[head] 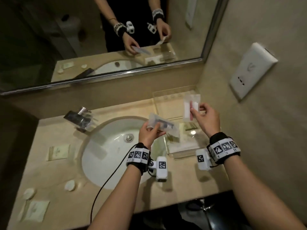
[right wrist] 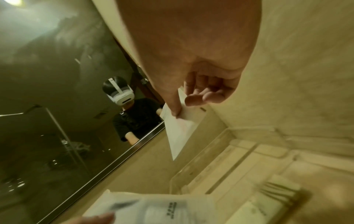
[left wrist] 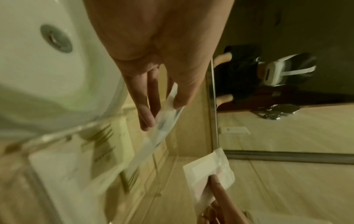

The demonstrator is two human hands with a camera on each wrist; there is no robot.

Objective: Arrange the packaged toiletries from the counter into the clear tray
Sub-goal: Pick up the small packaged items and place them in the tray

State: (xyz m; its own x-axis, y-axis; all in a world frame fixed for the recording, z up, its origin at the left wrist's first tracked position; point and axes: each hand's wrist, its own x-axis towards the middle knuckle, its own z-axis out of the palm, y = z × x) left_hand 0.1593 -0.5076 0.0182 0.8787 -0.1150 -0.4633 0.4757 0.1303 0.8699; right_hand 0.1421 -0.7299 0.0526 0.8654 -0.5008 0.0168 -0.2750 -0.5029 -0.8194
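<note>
The beige stone surface (head: 54, 176) has a white oval sink (head: 103, 146) sunk into its middle, with a chrome faucet (head: 79, 118) standing at the sink's back left rim. On the left lies a flat square sachet (head: 58, 152), and a second sachet (head: 34, 211) lies near the front left corner. Between them rest two small round white pieces (head: 71, 185) (head: 29, 193), possibly wrapped soaps. The clear tray (head: 171, 154) sits on the right, just beside the sink.
</note>
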